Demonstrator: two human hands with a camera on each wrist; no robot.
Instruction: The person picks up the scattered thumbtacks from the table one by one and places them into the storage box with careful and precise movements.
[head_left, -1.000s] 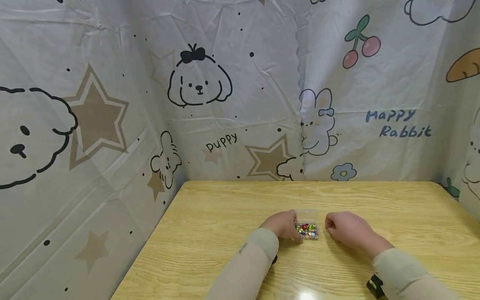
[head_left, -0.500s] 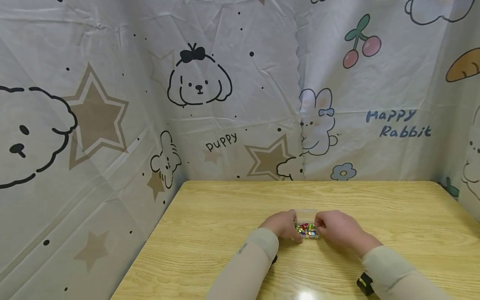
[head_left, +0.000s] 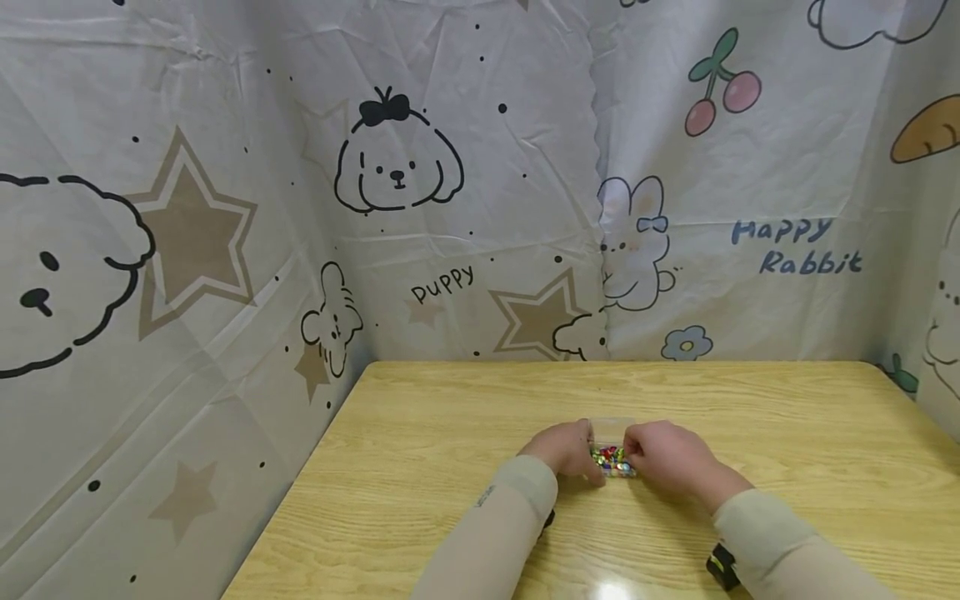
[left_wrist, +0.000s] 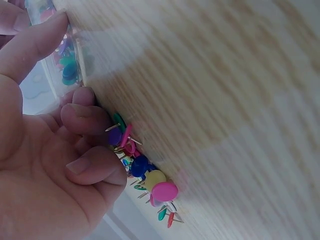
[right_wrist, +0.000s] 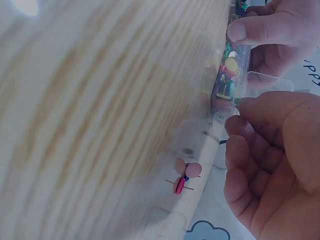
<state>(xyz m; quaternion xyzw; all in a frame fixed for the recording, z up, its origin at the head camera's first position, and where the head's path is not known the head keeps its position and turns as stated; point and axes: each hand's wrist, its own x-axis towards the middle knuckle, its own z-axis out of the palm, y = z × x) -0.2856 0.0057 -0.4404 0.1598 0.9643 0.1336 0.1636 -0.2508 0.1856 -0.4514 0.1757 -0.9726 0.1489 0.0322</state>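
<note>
A small clear plastic box (head_left: pixel 615 467) of colourful thumbtacks stands on the table with its transparent lid (head_left: pixel 611 430) raised at the back. My left hand (head_left: pixel 564 450) grips the box's left side, thumb at the front. My right hand (head_left: pixel 671 457) is at the box's right end, fingers curled and thumb tip close to the index finger. I cannot tell whether a tack is between them. Loose thumbtacks (left_wrist: pixel 145 172) lie heaped beside my left hand in the left wrist view. A few pink and blue thumbtacks (right_wrist: pixel 187 177) lie near my right fingers in the right wrist view.
The wooden table (head_left: pixel 420 500) reaches back to a printed white curtain (head_left: pixel 465 250), which also hangs along the left side. A dark wrist strap (head_left: pixel 723 567) shows under my right sleeve.
My right hand has moved left from beside the box to its right end, overlapping the tacks there. My left hand and the box have stayed in place.
</note>
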